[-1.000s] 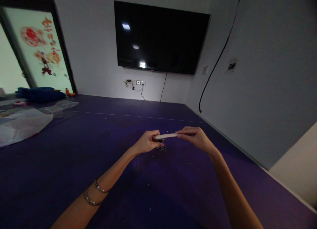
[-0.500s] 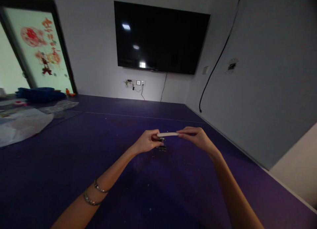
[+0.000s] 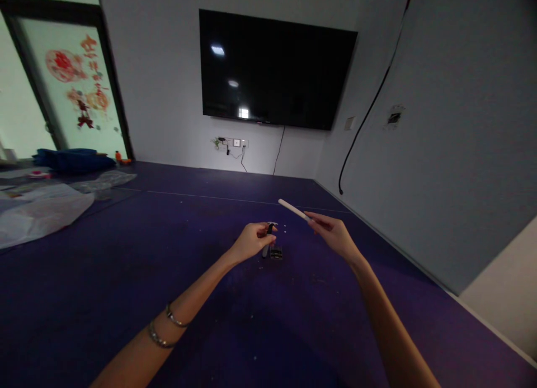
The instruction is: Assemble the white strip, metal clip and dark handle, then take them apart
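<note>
White stick (image 3: pixel 293 210), pinched by right hand (image 3: pixel 331 234), came away, leaving left hand (image 3: pixel 250 242) gripping dark strip (image 3: pixel 265 250) inside purple surface's far edge (image 3: pixel 226 175).

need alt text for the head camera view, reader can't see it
A person's right hand holds up a slim pale stick while the left hand grips a thin dark object over a purple surface, a small dark item nearby. A large black television hangs on the wall beyond.
</note>
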A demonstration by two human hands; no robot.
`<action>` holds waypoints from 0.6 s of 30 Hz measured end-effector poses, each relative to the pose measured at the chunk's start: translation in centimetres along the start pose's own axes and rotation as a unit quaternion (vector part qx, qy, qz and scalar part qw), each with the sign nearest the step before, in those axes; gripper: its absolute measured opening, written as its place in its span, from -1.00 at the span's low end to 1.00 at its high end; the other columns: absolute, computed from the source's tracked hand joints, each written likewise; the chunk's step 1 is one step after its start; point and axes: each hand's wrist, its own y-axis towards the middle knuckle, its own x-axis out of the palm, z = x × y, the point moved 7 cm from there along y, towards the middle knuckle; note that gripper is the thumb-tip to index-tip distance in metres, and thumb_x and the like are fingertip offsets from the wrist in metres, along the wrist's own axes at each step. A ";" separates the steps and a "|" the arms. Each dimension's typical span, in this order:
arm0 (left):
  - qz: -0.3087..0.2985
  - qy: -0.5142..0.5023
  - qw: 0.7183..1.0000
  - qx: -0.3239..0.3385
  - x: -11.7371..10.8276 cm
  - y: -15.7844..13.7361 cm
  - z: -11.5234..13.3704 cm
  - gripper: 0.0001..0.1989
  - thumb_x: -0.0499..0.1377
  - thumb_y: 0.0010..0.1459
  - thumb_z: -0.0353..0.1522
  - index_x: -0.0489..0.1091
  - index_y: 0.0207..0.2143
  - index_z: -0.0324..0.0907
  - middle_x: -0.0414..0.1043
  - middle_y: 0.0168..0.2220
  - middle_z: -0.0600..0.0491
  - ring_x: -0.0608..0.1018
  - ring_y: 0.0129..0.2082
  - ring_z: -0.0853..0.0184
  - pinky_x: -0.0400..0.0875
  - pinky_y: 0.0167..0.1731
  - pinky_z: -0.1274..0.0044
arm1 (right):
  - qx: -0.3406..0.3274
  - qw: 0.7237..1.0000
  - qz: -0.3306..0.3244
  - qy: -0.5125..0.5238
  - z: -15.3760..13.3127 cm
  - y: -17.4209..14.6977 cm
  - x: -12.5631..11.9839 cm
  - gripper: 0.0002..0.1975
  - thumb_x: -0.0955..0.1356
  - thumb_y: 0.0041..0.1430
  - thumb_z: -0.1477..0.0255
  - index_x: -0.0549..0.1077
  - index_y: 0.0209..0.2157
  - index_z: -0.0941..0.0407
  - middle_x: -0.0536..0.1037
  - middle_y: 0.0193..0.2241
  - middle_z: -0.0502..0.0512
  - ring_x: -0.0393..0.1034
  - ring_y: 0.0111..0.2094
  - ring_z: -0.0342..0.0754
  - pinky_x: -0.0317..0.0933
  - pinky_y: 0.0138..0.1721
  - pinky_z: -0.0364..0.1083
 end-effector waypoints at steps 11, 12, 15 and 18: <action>0.122 -0.165 0.973 -0.108 0.0 -0.4 -4.7 -0.82 0.12 -0.05 -0.29 0.28 -0.40 -0.21 0.10 -0.71 0.27 0.15 -0.80 0.57 0.00 -0.79 0.69 | 0.108 0.967 -0.011 0.229 1.3 -0.8 8.3 -0.48 0.27 0.00 0.25 0.23 0.03 0.07 0.18 -0.59 -0.15 0.03 -0.68 -0.27 0.00 -0.69 -0.22; 0.131 -0.174 0.969 -0.114 0.0 -0.4 -5.0 -0.81 0.13 -0.07 -0.28 0.29 -0.40 -0.21 0.08 -0.70 0.28 0.13 -0.80 0.58 -0.03 -0.79 0.69 | 0.121 0.960 -0.020 0.253 0.9 -1.0 8.8 -0.48 0.28 -0.01 0.26 0.23 0.03 0.06 0.18 -0.58 -0.15 0.01 -0.69 -0.28 -0.03 -0.70 -0.23; 0.138 -0.186 0.966 -0.118 0.1 -0.3 -5.6 -0.73 0.12 -0.06 -0.20 0.32 -0.39 -0.23 0.10 -0.67 0.25 0.15 -0.77 0.57 -0.02 -0.77 0.68 | 0.143 0.941 -0.032 0.304 -0.8 -1.3 8.3 -0.49 0.31 -0.05 0.31 0.24 0.01 0.04 0.20 -0.56 -0.14 -0.02 -0.69 -0.30 -0.11 -0.73 -0.26; 0.125 -0.190 0.967 -0.114 0.2 -0.1 -5.9 -0.64 0.03 0.01 -0.12 0.36 -0.36 -0.25 0.15 -0.64 0.21 0.20 -0.73 0.55 0.04 -0.73 0.68 | 0.151 0.932 -0.009 0.329 -2.4 -1.2 5.9 -0.50 0.34 -0.06 0.32 0.25 -0.02 0.00 0.22 -0.56 -0.13 -0.03 -0.69 -0.30 -0.21 -0.74 -0.28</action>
